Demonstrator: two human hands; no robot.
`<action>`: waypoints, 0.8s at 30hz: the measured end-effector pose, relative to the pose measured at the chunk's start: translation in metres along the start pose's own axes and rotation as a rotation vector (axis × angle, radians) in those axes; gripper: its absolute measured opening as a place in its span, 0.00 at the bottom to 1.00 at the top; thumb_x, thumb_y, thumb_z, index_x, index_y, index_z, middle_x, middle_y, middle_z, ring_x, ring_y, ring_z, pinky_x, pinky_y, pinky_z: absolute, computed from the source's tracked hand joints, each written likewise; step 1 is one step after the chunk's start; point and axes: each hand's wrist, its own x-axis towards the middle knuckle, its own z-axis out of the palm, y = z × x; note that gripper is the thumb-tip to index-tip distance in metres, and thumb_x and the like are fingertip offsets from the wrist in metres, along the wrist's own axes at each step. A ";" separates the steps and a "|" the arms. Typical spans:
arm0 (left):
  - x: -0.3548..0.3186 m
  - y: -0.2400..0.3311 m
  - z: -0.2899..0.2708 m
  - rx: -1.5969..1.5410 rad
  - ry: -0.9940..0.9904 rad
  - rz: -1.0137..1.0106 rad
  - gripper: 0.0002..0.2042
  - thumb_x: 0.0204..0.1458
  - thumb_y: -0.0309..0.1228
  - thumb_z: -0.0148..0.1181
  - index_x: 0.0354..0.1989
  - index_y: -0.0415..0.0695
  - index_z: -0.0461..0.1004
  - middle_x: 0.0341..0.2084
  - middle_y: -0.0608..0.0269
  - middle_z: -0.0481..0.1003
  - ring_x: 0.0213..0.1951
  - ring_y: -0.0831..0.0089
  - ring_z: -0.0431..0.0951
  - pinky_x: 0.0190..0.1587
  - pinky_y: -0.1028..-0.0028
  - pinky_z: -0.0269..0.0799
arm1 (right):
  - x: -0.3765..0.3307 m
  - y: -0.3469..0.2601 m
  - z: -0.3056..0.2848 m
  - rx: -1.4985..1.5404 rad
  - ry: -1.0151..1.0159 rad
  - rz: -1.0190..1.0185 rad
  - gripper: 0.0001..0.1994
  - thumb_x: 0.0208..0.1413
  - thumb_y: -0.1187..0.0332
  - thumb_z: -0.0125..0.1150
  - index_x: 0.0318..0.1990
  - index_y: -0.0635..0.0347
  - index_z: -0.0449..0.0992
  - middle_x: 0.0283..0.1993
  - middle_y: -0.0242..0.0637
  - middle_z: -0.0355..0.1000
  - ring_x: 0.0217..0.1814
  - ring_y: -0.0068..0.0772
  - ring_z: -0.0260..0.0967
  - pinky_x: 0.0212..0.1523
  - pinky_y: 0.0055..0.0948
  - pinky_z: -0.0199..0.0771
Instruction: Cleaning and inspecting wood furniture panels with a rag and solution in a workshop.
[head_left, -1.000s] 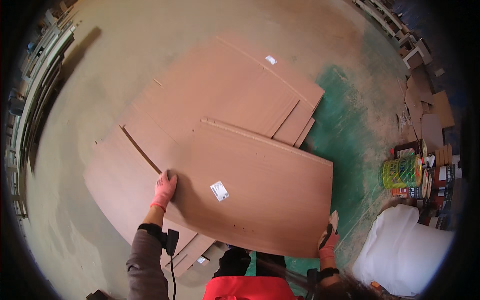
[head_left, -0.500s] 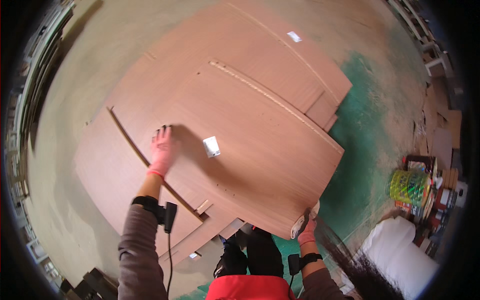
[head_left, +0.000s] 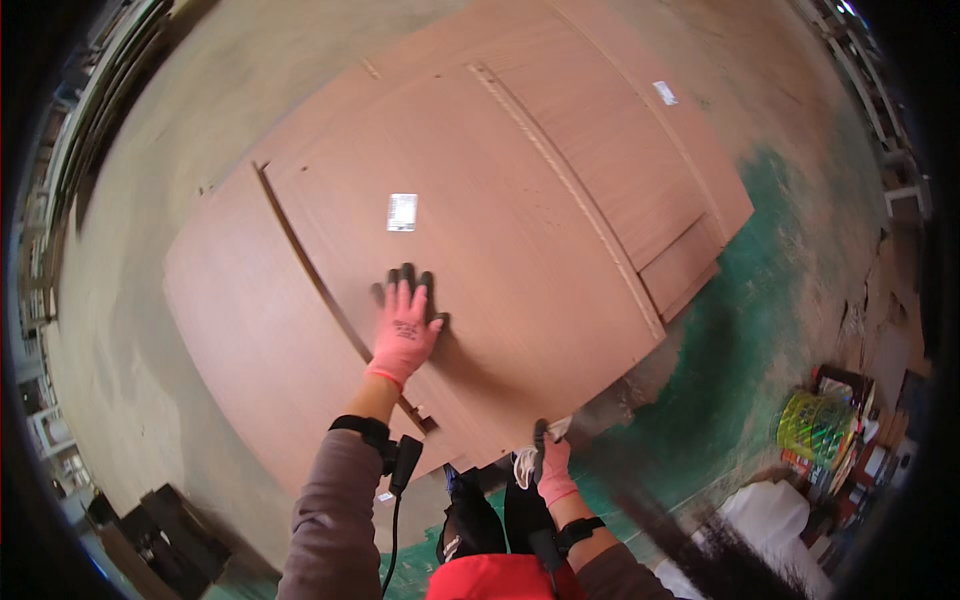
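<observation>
My left hand [head_left: 405,330], in a pink glove with dark fingertips, lies with fingers spread on a large reddish-brown wood panel [head_left: 500,250]. A white label [head_left: 402,212] on the panel is just beyond those fingers. At the panel's near right corner, my right hand [head_left: 553,470], gloved alike, is closed round a white crumpled bundle [head_left: 525,466] that looks like a rag. That bundle meets the panel's near edge. Under the panel lies another board of the same colour [head_left: 250,310], showing at the left and far right.
A second label [head_left: 665,93] marks the lower board at the far right. Green floor paint [head_left: 690,400] runs beside the panel. At the right are a yellow-green roll [head_left: 812,428] and a white sack [head_left: 765,515]. Dark boxes [head_left: 170,540] stand at the lower left.
The upper panel has turned clockwise over the board beneath, its long edges now steeper in view. My left hand has come nearer to me, and my right hand has moved left with the bundle.
</observation>
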 end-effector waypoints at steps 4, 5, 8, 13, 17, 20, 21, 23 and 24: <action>0.010 -0.023 -0.012 0.052 -0.070 -0.055 0.33 0.46 0.45 0.54 0.58 0.40 0.55 0.57 0.43 0.54 0.60 0.49 0.51 0.60 0.46 0.39 | -0.026 -0.061 0.027 -0.470 -0.042 -0.125 0.12 0.45 0.71 0.59 0.36 0.71 0.73 0.31 0.45 0.74 0.33 0.35 0.71 0.35 0.31 0.68; 0.013 -0.019 -0.029 0.073 -0.104 -0.057 0.32 0.47 0.46 0.53 0.58 0.40 0.55 0.57 0.43 0.54 0.60 0.49 0.51 0.59 0.46 0.40 | -0.026 -0.067 0.030 -0.522 -0.046 -0.110 0.12 0.45 0.70 0.59 0.36 0.70 0.73 0.32 0.45 0.74 0.34 0.35 0.71 0.36 0.32 0.68; 0.030 -0.022 -0.026 0.039 -0.057 -0.023 0.32 0.48 0.46 0.52 0.58 0.40 0.55 0.57 0.44 0.54 0.59 0.49 0.52 0.59 0.46 0.41 | -0.002 -0.058 0.022 -0.489 -0.066 -0.151 0.13 0.43 0.69 0.62 0.34 0.69 0.74 0.34 0.46 0.74 0.34 0.36 0.71 0.36 0.31 0.68; 0.036 -0.055 -0.022 0.092 0.066 -0.005 0.30 0.45 0.44 0.56 0.56 0.42 0.59 0.54 0.46 0.57 0.57 0.50 0.56 0.56 0.43 0.45 | -0.015 -0.078 0.053 -0.637 -0.110 -0.179 0.16 0.41 0.66 0.64 0.33 0.73 0.73 0.29 0.50 0.73 0.30 0.38 0.72 0.30 0.34 0.69; 0.046 -0.059 -0.014 0.092 0.094 0.009 0.30 0.46 0.44 0.55 0.56 0.42 0.59 0.55 0.45 0.57 0.57 0.50 0.55 0.56 0.43 0.44 | 0.006 -0.061 0.046 -0.689 -0.152 -0.223 0.16 0.41 0.66 0.65 0.32 0.73 0.73 0.27 0.46 0.73 0.28 0.32 0.71 0.28 0.30 0.68; 0.046 -0.066 -0.015 0.126 0.034 -0.031 0.30 0.47 0.46 0.54 0.57 0.42 0.58 0.56 0.46 0.56 0.58 0.50 0.54 0.57 0.43 0.44 | -0.010 -0.079 0.062 -0.495 -0.233 -0.071 0.12 0.43 0.71 0.62 0.34 0.71 0.74 0.31 0.43 0.74 0.30 0.30 0.70 0.31 0.29 0.68; 0.047 -0.065 -0.016 0.130 0.018 -0.043 0.31 0.47 0.47 0.53 0.57 0.42 0.58 0.56 0.47 0.55 0.59 0.50 0.53 0.57 0.43 0.44 | -0.010 -0.077 0.063 -0.500 -0.234 -0.070 0.12 0.43 0.71 0.62 0.34 0.71 0.74 0.31 0.43 0.74 0.30 0.30 0.70 0.31 0.29 0.68; 0.050 -0.065 -0.016 0.137 -0.019 -0.059 0.31 0.48 0.48 0.52 0.58 0.43 0.57 0.57 0.47 0.54 0.60 0.50 0.51 0.57 0.44 0.44 | -0.009 -0.076 0.064 -0.379 -0.257 -0.051 0.11 0.44 0.72 0.62 0.35 0.71 0.74 0.31 0.41 0.74 0.30 0.27 0.69 0.31 0.28 0.67; 0.052 -0.065 -0.016 0.136 -0.041 -0.061 0.32 0.49 0.48 0.50 0.59 0.42 0.54 0.58 0.46 0.52 0.60 0.50 0.50 0.58 0.44 0.43 | -0.007 -0.077 0.065 -0.415 -0.270 -0.042 0.12 0.44 0.71 0.62 0.35 0.70 0.74 0.31 0.42 0.74 0.29 0.27 0.69 0.31 0.29 0.67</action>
